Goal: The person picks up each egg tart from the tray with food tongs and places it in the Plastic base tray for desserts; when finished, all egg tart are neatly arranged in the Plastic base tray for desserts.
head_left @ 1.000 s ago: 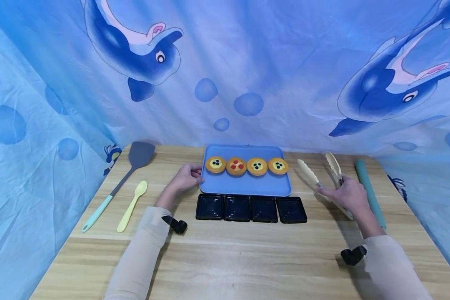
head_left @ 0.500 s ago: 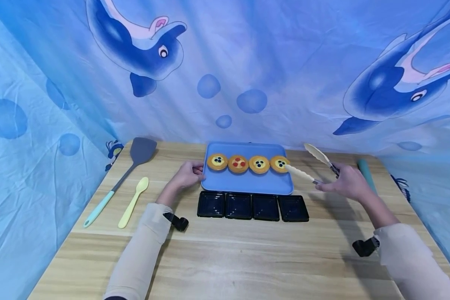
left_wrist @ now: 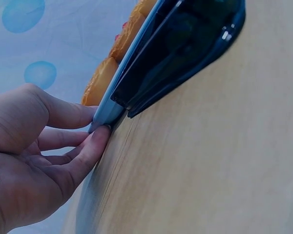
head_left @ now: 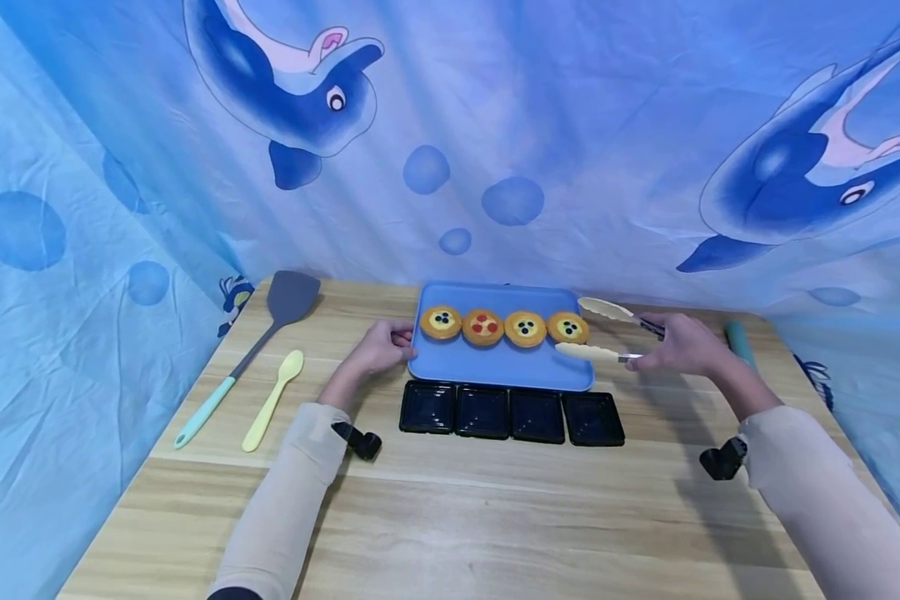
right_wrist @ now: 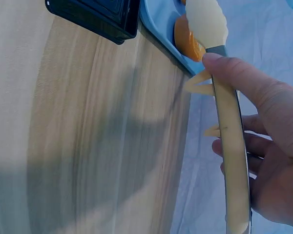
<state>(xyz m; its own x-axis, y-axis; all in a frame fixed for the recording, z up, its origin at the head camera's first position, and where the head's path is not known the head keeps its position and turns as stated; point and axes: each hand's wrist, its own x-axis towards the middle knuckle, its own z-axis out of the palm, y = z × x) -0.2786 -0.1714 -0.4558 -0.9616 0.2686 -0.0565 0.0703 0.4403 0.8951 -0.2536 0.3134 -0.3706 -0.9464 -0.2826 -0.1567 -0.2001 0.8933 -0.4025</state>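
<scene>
Under the blue tray [head_left: 480, 367], wooden table [head_left: 450, 517]. Left hand [head_left: 380, 346] pinches tray's left edge, probably steadying it. Right of tray, right hand [head_left: 678, 343] grips tongs [head_left: 594, 352] between thumb and fingers, tips apart over tray's right end. Black dishes [head_left: 483, 411] line its near side, seemingly for short reach; tarts [head_left: 483, 328] sit rowed on it.

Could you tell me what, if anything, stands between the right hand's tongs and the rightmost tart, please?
Nothing visible does: in the head view, the spread tips of the tongs, held in the right hand, appear to bracket the rightmost tart on the blue tray.
</scene>
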